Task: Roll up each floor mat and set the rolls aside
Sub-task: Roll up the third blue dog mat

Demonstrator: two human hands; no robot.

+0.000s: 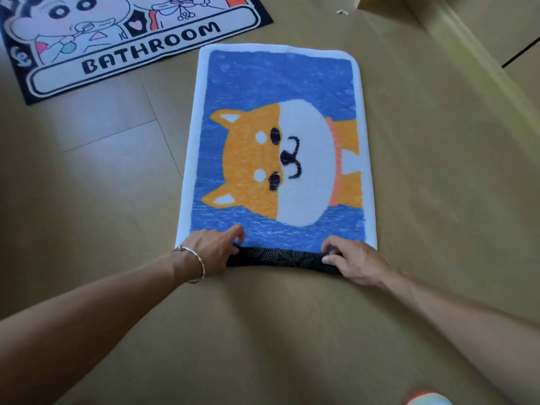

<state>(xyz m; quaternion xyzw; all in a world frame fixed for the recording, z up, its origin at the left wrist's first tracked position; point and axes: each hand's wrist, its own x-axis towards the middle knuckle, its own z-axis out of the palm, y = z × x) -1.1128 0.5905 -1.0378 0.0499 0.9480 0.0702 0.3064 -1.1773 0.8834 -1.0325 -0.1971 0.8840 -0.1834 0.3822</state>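
We see the person's left hand [216, 247] at the left end of the near edge of a blue plush floor mat with a white border and an orange-and-white dog face [280, 141]. Its fingers are curled down over the turned-up edge, and one fingertip reaches forward onto the blue pile. The right hand [356, 261] sits at the right end of the same edge, fingers bent and clamped over the fold. We cannot make out either thumb, as both are tucked out of sight. Between the two hands the near edge is turned over into a low first roll, showing the mat's dark dotted underside [280, 260]. The rest of the mat lies flat on the light wooden plank floor [87, 171], stretching away from the person.

A thin silver bangle [190, 264] circles the left wrist.

Toward the far left of the floor, apart from the blue mat, we see a black-bordered cartoon mat with the word BATHROOM [117, 45] lying flat, cut off by the top and left of the view. A blurred pink and white shape [426, 399] at the bottom right is cut off and we cannot tell what it is. A small pale scrap [342, 12] lies on the floor at the far end.
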